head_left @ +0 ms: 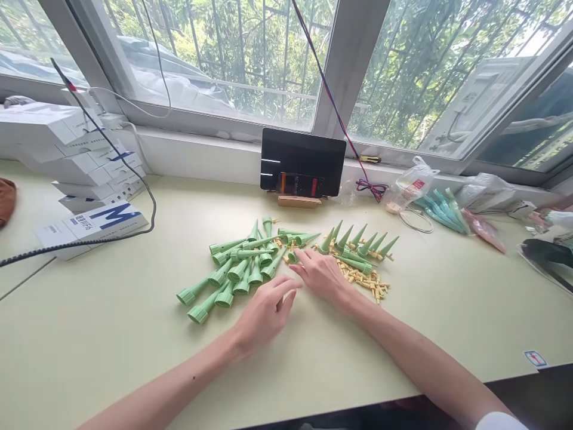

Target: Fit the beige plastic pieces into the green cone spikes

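Observation:
Several green plastic watering spikes (242, 270) lie in a heap left of centre, most with their wide hollow ends toward me. Several others (358, 239) stand point-up in a group on the right, some with small yellow fittings at the base. Loose yellow valve pieces (364, 279) are piled in front of that group. My right hand (321, 273) reaches between the two groups, fingers stretched over a green spike (292, 257); its fingertips are at or near it. Just below the heap, my left hand (267, 307) hovers with loosely bent fingers and thumb apart, nothing visible in it.
A dark tablet (303, 161) leans on a brown stand (299, 202) at the back. White boxes (96, 161) are stacked at left, with a black cable (152, 209) running across. Plastic bags (412, 185) and bluish packets (441, 212) sit at back right, below the window.

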The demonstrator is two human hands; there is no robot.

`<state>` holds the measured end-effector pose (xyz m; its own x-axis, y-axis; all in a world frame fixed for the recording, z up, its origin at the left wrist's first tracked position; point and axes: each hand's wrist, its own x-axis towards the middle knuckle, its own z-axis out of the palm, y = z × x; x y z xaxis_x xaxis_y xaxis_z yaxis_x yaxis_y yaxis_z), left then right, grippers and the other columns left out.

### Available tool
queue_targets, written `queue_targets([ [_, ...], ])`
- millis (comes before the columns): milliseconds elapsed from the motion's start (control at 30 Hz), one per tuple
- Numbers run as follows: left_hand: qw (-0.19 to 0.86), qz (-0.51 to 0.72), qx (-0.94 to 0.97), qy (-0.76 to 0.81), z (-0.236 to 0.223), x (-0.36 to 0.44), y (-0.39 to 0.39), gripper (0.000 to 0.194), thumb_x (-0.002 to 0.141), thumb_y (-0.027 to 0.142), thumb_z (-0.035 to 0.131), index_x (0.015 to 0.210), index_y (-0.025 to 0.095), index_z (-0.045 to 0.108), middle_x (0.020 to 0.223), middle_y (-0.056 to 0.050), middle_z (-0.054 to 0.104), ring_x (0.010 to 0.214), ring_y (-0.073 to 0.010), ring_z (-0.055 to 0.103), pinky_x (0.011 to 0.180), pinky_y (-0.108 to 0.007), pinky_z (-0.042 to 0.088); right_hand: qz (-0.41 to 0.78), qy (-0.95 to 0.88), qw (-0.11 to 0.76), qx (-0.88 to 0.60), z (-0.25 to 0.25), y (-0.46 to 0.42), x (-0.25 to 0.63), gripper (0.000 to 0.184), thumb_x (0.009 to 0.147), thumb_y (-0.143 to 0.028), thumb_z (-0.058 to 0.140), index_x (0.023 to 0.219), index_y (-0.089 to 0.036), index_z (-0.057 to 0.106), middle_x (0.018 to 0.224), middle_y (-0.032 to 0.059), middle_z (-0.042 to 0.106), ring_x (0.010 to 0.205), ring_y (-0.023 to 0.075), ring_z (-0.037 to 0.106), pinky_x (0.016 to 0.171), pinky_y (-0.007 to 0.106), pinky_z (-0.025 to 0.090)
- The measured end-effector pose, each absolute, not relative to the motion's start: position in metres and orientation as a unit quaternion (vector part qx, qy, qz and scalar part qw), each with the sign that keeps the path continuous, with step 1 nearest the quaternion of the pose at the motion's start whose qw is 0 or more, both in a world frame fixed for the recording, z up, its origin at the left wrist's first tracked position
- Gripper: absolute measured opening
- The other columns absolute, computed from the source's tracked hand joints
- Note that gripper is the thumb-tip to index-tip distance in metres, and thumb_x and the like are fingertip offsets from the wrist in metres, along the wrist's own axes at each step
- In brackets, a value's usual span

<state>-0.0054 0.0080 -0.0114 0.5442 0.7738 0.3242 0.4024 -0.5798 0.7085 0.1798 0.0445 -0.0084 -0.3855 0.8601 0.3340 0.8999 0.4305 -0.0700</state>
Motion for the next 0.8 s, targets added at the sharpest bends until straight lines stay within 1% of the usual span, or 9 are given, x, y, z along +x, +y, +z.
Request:
queue_targets([
  [67, 0.298, 0.323, 0.825, 0.356, -0.012, -0.005, 0.008, 0.022, 0.096, 0.016, 0.044, 0.103, 0.020, 0.064, 0.098, -0.001, 0.064, 0.055, -0.0072, 0.043, 0.060, -0.022, 0.039, -0.047, -0.830, 0.165, -0.531, -0.008, 0.040, 0.181, 0.028, 0.102, -0.039, 0.044, 0.110, -0.017, 0.060, 0.086, 0.0065, 0.065, 0.071, 0.0163, 0.060, 0.053, 0.025, 0.030],
  [200, 0.315, 0.329, 0.811, 0.366, -0.012, -0.005, 0.008, 0.020, 0.095, 0.017, 0.045, 0.102, 0.020, 0.064, 0.094, -0.001, 0.063, 0.052, -0.0064, 0.040, 0.057, -0.022, 0.038, -0.034, -0.828, 0.175, -0.531, -0.008, 0.032, 0.186, 0.021, 0.101, -0.032, 0.047, 0.111, -0.018, 0.058, 0.090, 0.0060, 0.066, 0.073, 0.0161, 0.061, 0.056, 0.024, 0.031],
  [400, 0.384, 0.316, 0.764, 0.412, 0.002, -0.003, 0.007, 0.020, 0.097, 0.032, 0.045, 0.098, 0.019, 0.059, 0.081, 0.001, 0.060, 0.045, -0.0059, 0.036, 0.049, -0.023, 0.034, -0.042, -0.836, 0.201, -0.509, -0.010, 0.027, 0.190, 0.017, 0.100, -0.028, 0.046, 0.099, -0.017, 0.059, 0.079, 0.0030, 0.063, 0.062, 0.0136, 0.054, 0.055, 0.025, 0.029],
  [500, 0.453, 0.314, 0.711, 0.436, 0.009, -0.003, 0.006, 0.025, 0.096, 0.043, 0.047, 0.100, 0.019, 0.055, 0.083, -0.001, 0.063, 0.041, -0.0057, 0.039, 0.042, -0.022, 0.032, -0.034, -0.837, 0.252, -0.484, -0.010, 0.025, 0.190, 0.017, 0.100, -0.028, 0.046, 0.099, -0.017, 0.059, 0.076, 0.0023, 0.063, 0.061, 0.0128, 0.053, 0.057, 0.024, 0.031],
  [600, 0.517, 0.325, 0.653, 0.448, 0.011, -0.003, 0.007, 0.029, 0.096, 0.049, 0.047, 0.102, 0.021, 0.050, 0.085, -0.001, 0.066, 0.039, -0.0058, 0.044, 0.042, -0.022, 0.037, -0.022, -0.834, 0.317, -0.451, -0.011, 0.023, 0.190, 0.016, 0.100, -0.026, 0.046, 0.096, -0.016, 0.058, 0.075, 0.0018, 0.064, 0.059, 0.0115, 0.053, 0.057, 0.024, 0.034],
  [633, 0.535, 0.328, 0.637, 0.448, 0.010, -0.003, 0.008, 0.030, 0.096, 0.050, 0.046, 0.101, 0.021, 0.049, 0.079, 0.000, 0.067, 0.038, -0.0060, 0.044, 0.043, -0.022, 0.038, -0.020, -0.835, 0.333, -0.437, -0.011, 0.022, 0.190, 0.016, 0.100, -0.026, 0.046, 0.095, -0.017, 0.058, 0.073, 0.0014, 0.064, 0.057, 0.0111, 0.052, 0.056, 0.024, 0.034],
  [700, 0.572, 0.328, 0.610, 0.439, 0.009, -0.003, 0.011, 0.031, 0.096, 0.052, 0.046, 0.101, 0.021, 0.046, 0.058, 0.003, 0.062, 0.036, -0.0075, 0.041, 0.042, -0.020, 0.036, -0.018, -0.841, 0.355, -0.407, -0.011, 0.020, 0.188, 0.014, 0.099, -0.024, 0.046, 0.094, -0.017, 0.057, 0.071, 0.0007, 0.064, 0.055, 0.0105, 0.050, 0.055, 0.024, 0.034],
  [767, 0.610, 0.321, 0.589, 0.422, 0.009, -0.002, 0.012, 0.033, 0.095, 0.054, 0.046, 0.102, 0.022, 0.043, 0.042, 0.007, 0.052, 0.034, -0.0092, 0.037, 0.037, -0.018, 0.030, -0.011, -0.850, 0.368, -0.377, -0.010, 0.017, 0.186, 0.011, 0.099, -0.022, 0.046, 0.095, -0.018, 0.055, 0.071, 0.0001, 0.064, 0.054, 0.0103, 0.051, 0.055, 0.024, 0.035],
  [800, 0.626, 0.319, 0.580, 0.412, 0.009, -0.002, 0.013, 0.034, 0.095, 0.055, 0.047, 0.104, 0.022, 0.042, 0.038, 0.009, 0.049, 0.033, -0.0095, 0.034, 0.035, -0.017, 0.026, -0.006, -0.853, 0.373, -0.366, -0.010, 0.016, 0.185, 0.009, 0.099, -0.021, 0.047, 0.097, -0.018, 0.055, 0.071, -0.0003, 0.064, 0.055, 0.0102, 0.052, 0.055, 0.024, 0.035],
])
